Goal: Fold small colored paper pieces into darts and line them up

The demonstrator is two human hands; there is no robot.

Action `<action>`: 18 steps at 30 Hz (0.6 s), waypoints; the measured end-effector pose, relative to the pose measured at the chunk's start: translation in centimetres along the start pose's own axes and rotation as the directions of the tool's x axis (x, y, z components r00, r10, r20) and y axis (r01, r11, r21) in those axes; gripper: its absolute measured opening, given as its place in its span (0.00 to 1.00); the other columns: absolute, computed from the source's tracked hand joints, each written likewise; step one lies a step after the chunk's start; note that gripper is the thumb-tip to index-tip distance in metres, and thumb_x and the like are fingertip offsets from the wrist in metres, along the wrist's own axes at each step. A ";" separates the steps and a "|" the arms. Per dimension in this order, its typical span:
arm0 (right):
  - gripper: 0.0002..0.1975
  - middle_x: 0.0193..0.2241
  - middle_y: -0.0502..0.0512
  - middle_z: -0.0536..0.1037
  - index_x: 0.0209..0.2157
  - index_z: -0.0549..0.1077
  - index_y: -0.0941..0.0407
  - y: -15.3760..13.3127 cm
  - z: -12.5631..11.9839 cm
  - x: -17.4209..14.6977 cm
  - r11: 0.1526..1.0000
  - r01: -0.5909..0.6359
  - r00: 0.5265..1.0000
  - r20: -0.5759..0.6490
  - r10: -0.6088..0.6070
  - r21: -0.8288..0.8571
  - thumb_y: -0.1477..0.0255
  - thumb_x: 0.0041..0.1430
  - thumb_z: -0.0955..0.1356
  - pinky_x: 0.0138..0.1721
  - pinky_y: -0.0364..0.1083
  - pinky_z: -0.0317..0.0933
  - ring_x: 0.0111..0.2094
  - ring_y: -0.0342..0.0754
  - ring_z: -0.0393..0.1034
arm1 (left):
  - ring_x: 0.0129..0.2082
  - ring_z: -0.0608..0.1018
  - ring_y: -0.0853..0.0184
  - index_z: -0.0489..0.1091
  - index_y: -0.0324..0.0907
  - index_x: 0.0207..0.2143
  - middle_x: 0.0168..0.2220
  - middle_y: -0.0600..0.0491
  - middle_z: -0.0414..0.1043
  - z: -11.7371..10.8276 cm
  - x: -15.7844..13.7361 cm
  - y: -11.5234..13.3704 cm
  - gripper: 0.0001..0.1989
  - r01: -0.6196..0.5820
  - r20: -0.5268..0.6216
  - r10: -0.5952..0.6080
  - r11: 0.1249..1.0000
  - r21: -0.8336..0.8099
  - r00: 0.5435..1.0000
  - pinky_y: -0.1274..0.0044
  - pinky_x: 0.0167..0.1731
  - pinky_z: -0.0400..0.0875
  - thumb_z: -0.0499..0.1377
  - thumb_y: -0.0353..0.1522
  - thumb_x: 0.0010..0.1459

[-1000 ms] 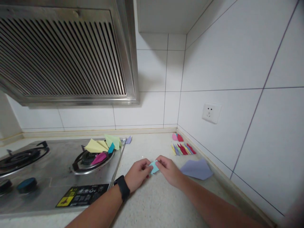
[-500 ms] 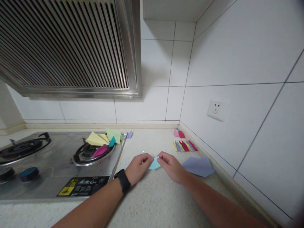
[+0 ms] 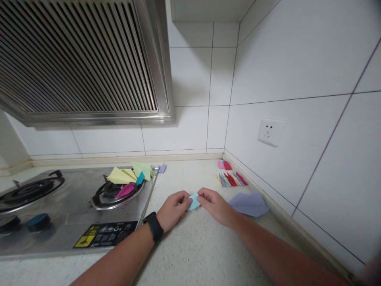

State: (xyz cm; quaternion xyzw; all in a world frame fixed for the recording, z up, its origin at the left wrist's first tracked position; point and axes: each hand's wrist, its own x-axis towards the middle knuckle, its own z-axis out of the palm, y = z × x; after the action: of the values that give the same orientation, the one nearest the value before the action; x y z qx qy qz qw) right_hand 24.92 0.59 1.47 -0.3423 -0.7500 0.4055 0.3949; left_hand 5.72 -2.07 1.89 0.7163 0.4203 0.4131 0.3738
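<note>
A small piece of light blue folded paper [image 3: 194,201] is pinched between my two hands just above the countertop [image 3: 190,246]. My left hand [image 3: 174,207], below a black wristwatch [image 3: 154,227], grips its left side with thumb and fingers closed. On the other side, my right hand [image 3: 214,204] pinches the paper's upper right edge. Fingers cover both ends of the paper. To the right of my right hand lies a larger purple paper [image 3: 250,203]. Beyond it is a row of several small folded papers [image 3: 232,179] in yellow, purple, green and red.
Pink and red folded papers [image 3: 224,165] lie in the back corner. On the left, a gas stove [image 3: 74,190] carries yellow, green, teal and magenta folded papers [image 3: 122,175] on its right burner. A range hood [image 3: 89,63] hangs above. A tiled wall with a socket [image 3: 271,132] bounds the right.
The light blue paper has tilted slightly between my fingers, its right end now higher. Both hands keep hold of it. The view has turned a little.
</note>
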 end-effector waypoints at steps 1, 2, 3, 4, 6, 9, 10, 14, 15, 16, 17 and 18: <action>0.09 0.24 0.46 0.64 0.29 0.67 0.57 -0.1 0.0 0.0 1.000 0.002 1.000 -0.008 -0.002 0.002 0.66 0.60 0.64 0.29 0.41 0.52 0.27 0.42 0.59 | 0.24 0.63 0.72 0.68 0.39 0.28 0.23 0.58 0.63 0.0 0.0 0.0 0.15 0.002 -0.002 -0.002 1.000 -0.003 1.000 0.80 0.27 0.56 0.53 0.41 0.59; 0.09 0.24 0.46 0.65 0.30 0.67 0.57 -0.1 -0.1 0.0 1.000 0.003 1.000 -0.017 -0.003 0.001 0.66 0.60 0.64 0.29 0.41 0.53 0.27 0.42 0.59 | 0.24 0.63 0.72 0.68 0.38 0.28 0.23 0.58 0.63 0.0 0.0 0.0 0.15 0.005 -0.003 -0.005 1.000 -0.009 1.000 0.80 0.27 0.56 0.53 0.41 0.59; 0.09 0.24 0.47 0.65 0.31 0.68 0.57 -0.1 -0.1 0.0 1.000 0.005 1.000 -0.027 -0.006 -0.003 0.66 0.60 0.64 0.29 0.41 0.53 0.27 0.42 0.59 | 0.24 0.63 0.72 0.68 0.38 0.28 0.23 0.58 0.63 0.0 0.0 0.0 0.15 0.008 -0.003 -0.008 1.000 -0.019 1.000 0.80 0.27 0.56 0.53 0.41 0.60; 0.09 0.24 0.47 0.65 0.31 0.68 0.57 -0.1 -0.1 0.0 1.000 0.009 0.999 -0.038 -0.009 -0.005 0.66 0.59 0.64 0.29 0.41 0.53 0.27 0.43 0.60 | 0.24 0.63 0.72 0.68 0.38 0.28 0.23 0.58 0.63 0.0 0.0 0.0 0.15 0.010 -0.002 -0.010 0.999 -0.031 1.000 0.80 0.27 0.56 0.53 0.41 0.60; 0.08 0.24 0.47 0.66 0.31 0.68 0.57 0.0 -0.1 0.0 1.000 0.020 0.999 -0.050 -0.020 0.006 0.66 0.59 0.65 0.30 0.42 0.54 0.28 0.43 0.60 | 0.24 0.63 0.72 0.67 0.38 0.28 0.23 0.58 0.62 0.1 0.0 0.0 0.15 0.008 0.005 -0.008 0.999 -0.050 1.000 0.80 0.27 0.56 0.53 0.41 0.60; 0.08 0.24 0.47 0.66 0.31 0.68 0.57 0.3 0.0 0.1 0.998 0.039 0.998 -0.043 -0.037 0.044 0.67 0.59 0.65 0.31 0.42 0.55 0.28 0.43 0.61 | 0.26 0.63 0.72 0.68 0.37 0.28 0.24 0.58 0.61 0.1 0.0 0.0 0.15 -0.014 0.015 0.015 0.998 -0.060 1.000 0.80 0.27 0.56 0.54 0.40 0.60; 0.08 0.25 0.47 0.66 0.31 0.68 0.57 0.4 0.0 0.1 0.998 0.041 0.999 -0.037 -0.038 0.056 0.67 0.59 0.65 0.31 0.42 0.55 0.28 0.43 0.61 | 0.26 0.63 0.72 0.68 0.37 0.28 0.24 0.58 0.61 0.1 -0.1 0.0 0.15 -0.017 0.018 0.018 0.998 -0.062 1.000 0.80 0.27 0.56 0.54 0.40 0.60; 0.07 0.25 0.47 0.68 0.32 0.69 0.57 0.7 -0.1 0.2 0.996 0.033 0.999 -0.044 -0.030 0.078 0.67 0.59 0.65 0.31 0.42 0.56 0.29 0.43 0.62 | 0.24 0.62 0.73 0.69 0.37 0.30 0.23 0.58 0.60 0.1 -0.2 0.3 0.16 0.012 0.046 -0.009 0.997 -0.073 0.999 0.80 0.25 0.55 0.54 0.42 0.59; 0.07 0.25 0.48 0.68 0.32 0.69 0.57 0.7 -0.1 0.2 0.996 0.033 0.998 -0.047 -0.029 0.081 0.68 0.59 0.65 0.31 0.42 0.56 0.29 0.43 0.62 | 0.23 0.61 0.73 0.69 0.37 0.31 0.23 0.58 0.60 0.1 -0.2 0.4 0.16 0.029 0.066 -0.024 0.997 -0.077 0.998 0.81 0.24 0.54 0.54 0.43 0.59; 0.07 0.26 0.48 0.68 0.32 0.69 0.57 0.7 -0.1 0.2 0.996 0.034 0.998 -0.050 -0.030 0.084 0.68 0.59 0.66 0.32 0.42 0.56 0.29 0.43 0.63 | 0.22 0.61 0.73 0.69 0.37 0.32 0.23 0.58 0.60 0.2 -0.3 0.6 0.17 0.049 0.093 -0.041 0.995 -0.082 0.995 0.81 0.23 0.54 0.55 0.43 0.59; 0.07 0.26 0.48 0.69 0.32 0.69 0.58 0.7 -0.2 0.2 0.995 0.035 0.998 -0.051 -0.031 0.088 0.68 0.59 0.66 0.32 0.42 0.57 0.29 0.43 0.63 | 0.21 0.60 0.74 0.69 0.37 0.32 0.23 0.59 0.60 0.2 -0.3 0.7 0.17 0.070 0.125 -0.059 0.994 -0.087 0.990 0.81 0.22 0.53 0.55 0.44 0.59; 0.07 0.26 0.48 0.69 0.32 0.69 0.58 0.7 -0.2 0.2 0.995 0.036 0.998 -0.049 -0.032 0.091 0.68 0.59 0.66 0.32 0.42 0.57 0.29 0.43 0.64 | 0.20 0.60 0.75 0.69 0.37 0.32 0.22 0.59 0.60 0.2 -0.4 0.8 0.18 0.090 0.156 -0.076 0.992 -0.090 0.985 0.81 0.21 0.52 0.55 0.44 0.58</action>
State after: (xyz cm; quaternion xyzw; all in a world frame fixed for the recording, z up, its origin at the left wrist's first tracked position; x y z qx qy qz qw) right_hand 25.15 1.10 1.00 -0.3205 -0.7265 0.4247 0.4348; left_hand 6.03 -2.77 2.46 0.7086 0.3995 0.3611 0.4560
